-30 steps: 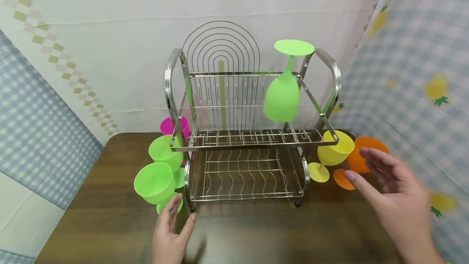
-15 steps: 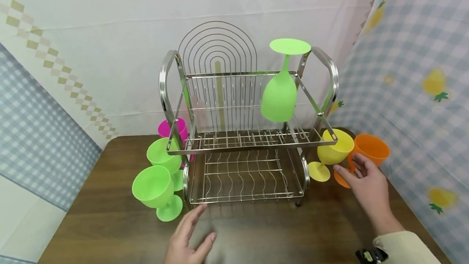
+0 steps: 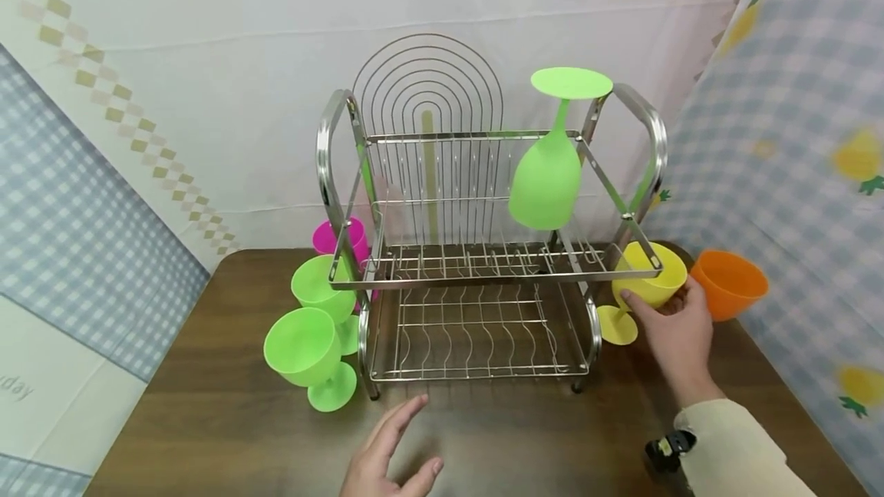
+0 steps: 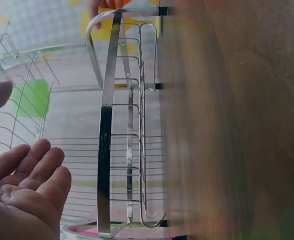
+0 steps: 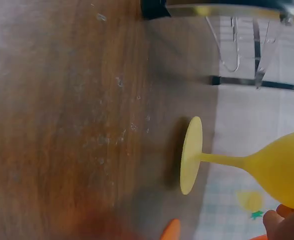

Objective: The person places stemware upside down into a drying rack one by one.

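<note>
Since half a second ago, right hand (image 3: 680, 332) has shifted from beside the orange goblet onto the yellow one; left hand (image 3: 390, 455) sits in roughly the same spot in front of the rack.

Layout: brown wood-look bench (image 3: 207, 420), two-tier metal rack (image 3: 483, 280) standing on it. Upturned green goblet (image 3: 545, 182) on the rack's upper tier, right-hand part. Left of rack: front green goblet (image 3: 304, 351), rear green goblet (image 3: 321, 286) behind it, pink goblet (image 3: 355, 236) furthest back. Right of rack: yellow goblet (image 3: 649, 290) upright, just beside the frame; orange goblet (image 3: 725, 290) next to it, partly behind the hand.

Right hand is grasping the yellow bowl, thumb on the near side, fingers round the right. Can't tell if the foot touches the bench. Left hand is released, fingers and thumb spread, nothing in it.

Handling, my read: looks like plastic, so light, fairly stiff, smooth enough to slide a bit, unlikely to shatter. Bowl is wide over a thin stem, so top-heavy. Best hold: round the lower bowl, where it is now, or the stem just below. Easy on the rim, it may flex.
</note>
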`<state>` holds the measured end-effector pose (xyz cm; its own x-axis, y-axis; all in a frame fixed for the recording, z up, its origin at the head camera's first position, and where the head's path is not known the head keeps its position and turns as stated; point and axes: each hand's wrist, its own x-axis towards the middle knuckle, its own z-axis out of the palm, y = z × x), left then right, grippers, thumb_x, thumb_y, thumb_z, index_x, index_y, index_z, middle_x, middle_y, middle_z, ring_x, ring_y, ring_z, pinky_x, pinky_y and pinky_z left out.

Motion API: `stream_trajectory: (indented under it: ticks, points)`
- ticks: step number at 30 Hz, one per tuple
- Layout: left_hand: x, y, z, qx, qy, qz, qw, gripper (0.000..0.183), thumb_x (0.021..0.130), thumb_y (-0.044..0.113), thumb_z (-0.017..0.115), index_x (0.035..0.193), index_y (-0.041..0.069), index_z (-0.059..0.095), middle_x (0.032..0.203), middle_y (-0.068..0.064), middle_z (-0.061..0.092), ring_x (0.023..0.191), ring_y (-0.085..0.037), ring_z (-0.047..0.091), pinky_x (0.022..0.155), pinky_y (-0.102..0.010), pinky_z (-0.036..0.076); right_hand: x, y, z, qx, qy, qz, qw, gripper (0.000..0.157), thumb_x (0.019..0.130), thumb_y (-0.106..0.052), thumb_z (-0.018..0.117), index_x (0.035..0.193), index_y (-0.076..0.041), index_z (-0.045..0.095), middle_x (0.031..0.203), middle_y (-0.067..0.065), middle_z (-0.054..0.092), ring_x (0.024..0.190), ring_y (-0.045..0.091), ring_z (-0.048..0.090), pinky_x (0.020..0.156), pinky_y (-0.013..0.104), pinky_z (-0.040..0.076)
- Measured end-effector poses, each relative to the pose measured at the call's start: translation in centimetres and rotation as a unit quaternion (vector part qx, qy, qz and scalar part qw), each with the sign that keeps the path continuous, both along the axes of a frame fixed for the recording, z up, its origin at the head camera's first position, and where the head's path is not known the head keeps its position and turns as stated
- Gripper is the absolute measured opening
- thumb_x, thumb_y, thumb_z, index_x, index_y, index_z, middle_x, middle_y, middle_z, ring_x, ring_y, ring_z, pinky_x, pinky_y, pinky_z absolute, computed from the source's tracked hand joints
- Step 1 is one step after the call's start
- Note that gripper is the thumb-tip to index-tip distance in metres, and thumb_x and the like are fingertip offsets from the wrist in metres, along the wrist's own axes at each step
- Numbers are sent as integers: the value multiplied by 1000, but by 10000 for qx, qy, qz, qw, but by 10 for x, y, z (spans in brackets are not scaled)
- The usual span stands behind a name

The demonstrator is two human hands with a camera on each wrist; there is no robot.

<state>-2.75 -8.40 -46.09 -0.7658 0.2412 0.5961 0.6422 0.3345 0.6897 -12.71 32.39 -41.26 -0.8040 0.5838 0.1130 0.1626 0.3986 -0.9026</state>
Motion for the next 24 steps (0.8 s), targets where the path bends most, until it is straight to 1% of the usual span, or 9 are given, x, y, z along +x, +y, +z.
stream_trajectory:
  ticks: [3,6,9,11,14,17,19,20,24]
  points:
    - [0,1,3,-68,-33,28,10000,81,71,6,88,143,8,52,138,-5,59,124,-19,59,104,-28,49,15,-2,5,-30,95,-36,9999,85,84,-31,83,153,-23,35,147,5,47,125,15,51,101,18,48]
    - [-1,1,6,-89,-16,-16,10000,80,72,7,87,143,8,51,139,-4,59,125,-19,58,105,-27,48,33,-6,12,96,325,7,9994,86,82,-20,85,153,-20,36,146,6,46,127,13,51,104,14,44]
    - [-3,1,6,-22,55,-114,9999,78,72,6,87,142,4,52,138,-5,59,125,-18,58,107,-22,44,52,-13,19,384,737,200,9963,86,78,-6,86,150,-16,42,140,2,49,122,8,52,97,7,44]
    - [-3,2,7,34,63,-172,9998,78,72,5,86,142,3,52,138,-6,59,125,-19,58,108,-19,41,62,-17,23,573,1036,438,9920,87,73,3,87,148,-13,45,135,-1,50,116,8,54,93,5,46]
    - [-1,4,8,-16,-3,-142,9999,79,73,6,86,144,7,52,137,-5,59,124,-19,59,107,-22,45,77,-23,30,934,1222,744,9853,89,67,10,88,145,-9,50,126,-5,49,108,7,55,88,3,47]
    - [1,8,11,-179,-120,-31,9998,80,73,9,87,144,12,52,137,-2,60,122,-19,60,103,-29,50,91,-28,39,1404,1241,1057,9766,93,62,10,91,144,-10,52,122,-5,49,104,6,53,85,1,46]
    - [4,10,14,-265,-232,16,9994,81,72,10,87,145,15,52,138,-1,60,122,-20,60,100,-34,53,100,-32,45,1799,1305,1310,9662,97,58,8,93,144,-10,53,121,-4,51,104,3,51,85,-1,44]
    - [5,10,15,-285,-311,17,9991,82,72,10,87,145,16,51,138,1,59,123,-20,60,100,-36,54,103,-35,48,1984,1388,1499,9586,100,55,7,94,144,-9,53,123,-1,52,106,3,51,86,-1,44]
    - [9,13,18,-312,-569,-89,9979,84,71,12,88,146,19,50,140,4,58,124,-20,59,97,-43,55,115,-50,55,2778,1597,2213,9211,107,48,-3,99,144,-5,52,130,9,56,113,-4,48,93,-2,37]
